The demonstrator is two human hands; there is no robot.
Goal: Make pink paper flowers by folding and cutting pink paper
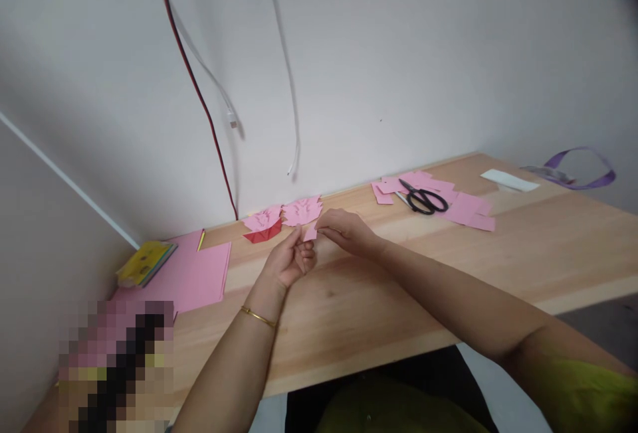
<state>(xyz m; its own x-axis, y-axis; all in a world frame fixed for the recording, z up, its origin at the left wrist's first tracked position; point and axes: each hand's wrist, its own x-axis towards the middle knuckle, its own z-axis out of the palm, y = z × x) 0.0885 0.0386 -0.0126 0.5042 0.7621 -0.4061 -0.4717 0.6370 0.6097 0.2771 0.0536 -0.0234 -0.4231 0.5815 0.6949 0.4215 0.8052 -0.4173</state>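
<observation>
A small pink paper piece [310, 232] is pinched between my two hands above the wooden table. My left hand [290, 255] has its thumb and fingers closed on the paper's left side. On the other side, the fingertips of my right hand [349, 230] hold its right edge. Just behind my hands lie two folded pink paper shapes, one at the left [264, 219] and one at the right [302, 211]. A red folded paper [263, 232] rests in front of the left one.
Black-handled scissors [427, 201] lie on cut pink papers [466, 209] at the right. Large pink sheets [202, 277] and a yellow packet [144, 263] are at the left. A white strip [509, 180] and purple strap [583, 187] sit far right. Cables [199, 91] hang along the wall.
</observation>
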